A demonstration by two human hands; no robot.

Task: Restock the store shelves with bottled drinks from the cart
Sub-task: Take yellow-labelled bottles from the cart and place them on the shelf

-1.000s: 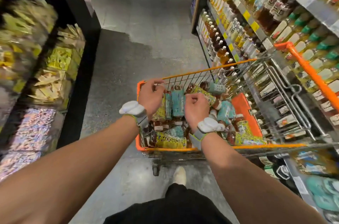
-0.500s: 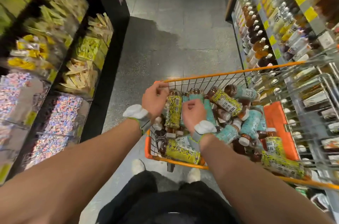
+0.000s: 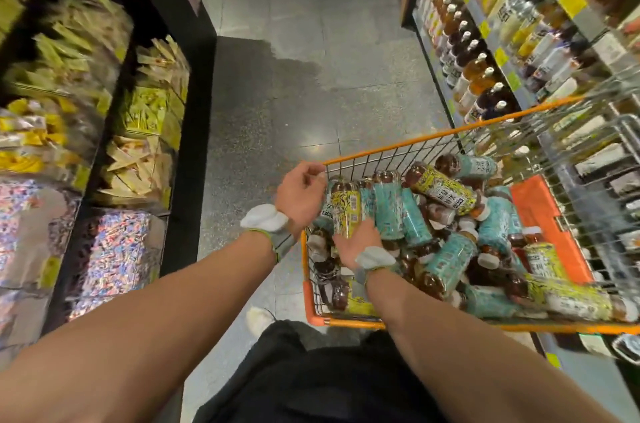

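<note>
- The right hand (image 3: 360,242) has its grip clamped on the lower end of a yellow bottle (image 3: 346,211), fingers spread against the label from below.
- The left hand (image 3: 300,194) presses on the same row from its left side, fingers curled near the cart's front corner; whether its grip closes on a bottle cannot be told, since the fingertips are hidden behind the hand.
- The yellow bottle lies lengthwise at the left end of a row of bottles held between the two hands, touching a teal bottle (image 3: 386,208) just beside it on the right.
- Both wrists wear pale bands: one on the left wrist (image 3: 265,218), one on the right wrist (image 3: 374,258).
- The row rests on top of a loose heap of bottles (image 3: 485,242), teal and yellow labels mixed, lying at all angles with dark drink showing at the necks.
- The heap fills an orange-rimmed wire cart (image 3: 346,320), which also has an orange panel (image 3: 540,214) on its right side.
- To the right of the cart stand drink shelves (image 3: 485,41) with upright bottles, white caps facing the aisle, and yellow price tags along the edges.
- To the left is a dark shelf unit (image 3: 104,111) holding yellow packets and multicoloured sweets, blurred.
- The grey tiled floor (image 3: 294,59) runs between them, and a pale shoe (image 3: 258,318) shows below the cart's near corner.
</note>
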